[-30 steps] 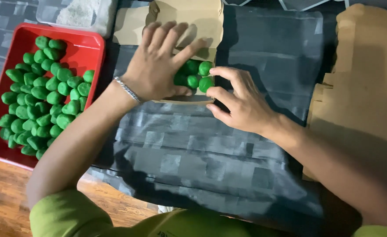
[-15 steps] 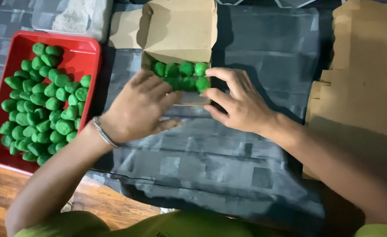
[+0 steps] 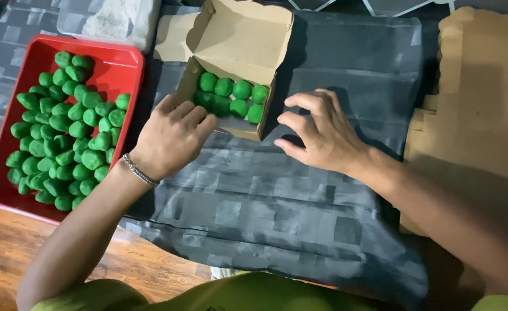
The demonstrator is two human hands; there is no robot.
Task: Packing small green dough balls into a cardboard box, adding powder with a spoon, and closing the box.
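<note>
While the open cardboard box [image 3: 238, 86] of green balls [image 3: 231, 97] lay between both hands, the left hand [image 3: 170, 137] touched its near-left corner with loosely curled, empty fingers, the right hand [image 3: 317, 135] hovering empty, half-curled, just beside.

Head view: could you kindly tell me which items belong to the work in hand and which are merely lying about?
In use:
- cardboard box, lid open
- green balls in the box
- red tray of green balls
- left hand, on the box
- right hand, beside the box

Lying about:
- flat cardboard stack
- clear plastic container
- dark cloth
</note>
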